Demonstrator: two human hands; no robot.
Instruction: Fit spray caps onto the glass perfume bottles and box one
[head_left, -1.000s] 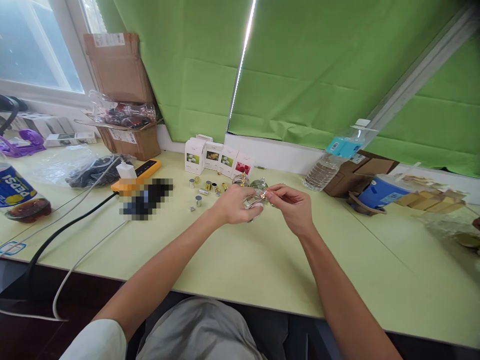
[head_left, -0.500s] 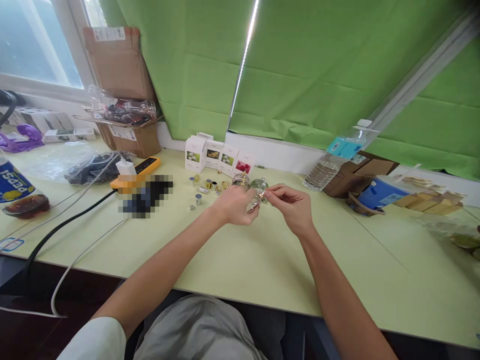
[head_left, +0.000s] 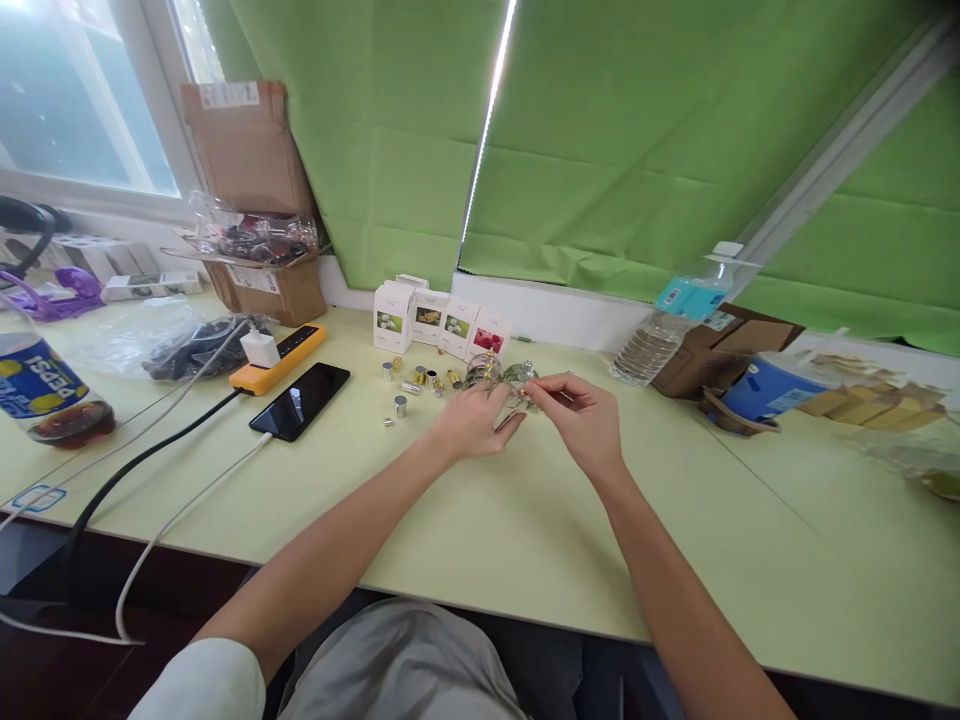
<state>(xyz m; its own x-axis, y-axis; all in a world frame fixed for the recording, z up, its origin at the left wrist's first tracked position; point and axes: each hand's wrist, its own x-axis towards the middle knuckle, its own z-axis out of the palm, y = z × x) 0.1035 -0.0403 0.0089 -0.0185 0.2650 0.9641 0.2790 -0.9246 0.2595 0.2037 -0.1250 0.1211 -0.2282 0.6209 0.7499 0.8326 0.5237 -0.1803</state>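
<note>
Above the flat, pale-green desk [head_left: 480, 530], your left hand [head_left: 471, 422] is gripping a clear glass bottle [head_left: 514, 406], probably to steady it while your right hand's [head_left: 586, 415] fingers [head_left: 552, 384] are pinching its gold-coloured top [head_left: 523, 391].

The held bottle [head_left: 511, 408] is clear, the table [head_left: 480, 520] pale yellow, the curtain [head_left: 637, 150] green.
</note>
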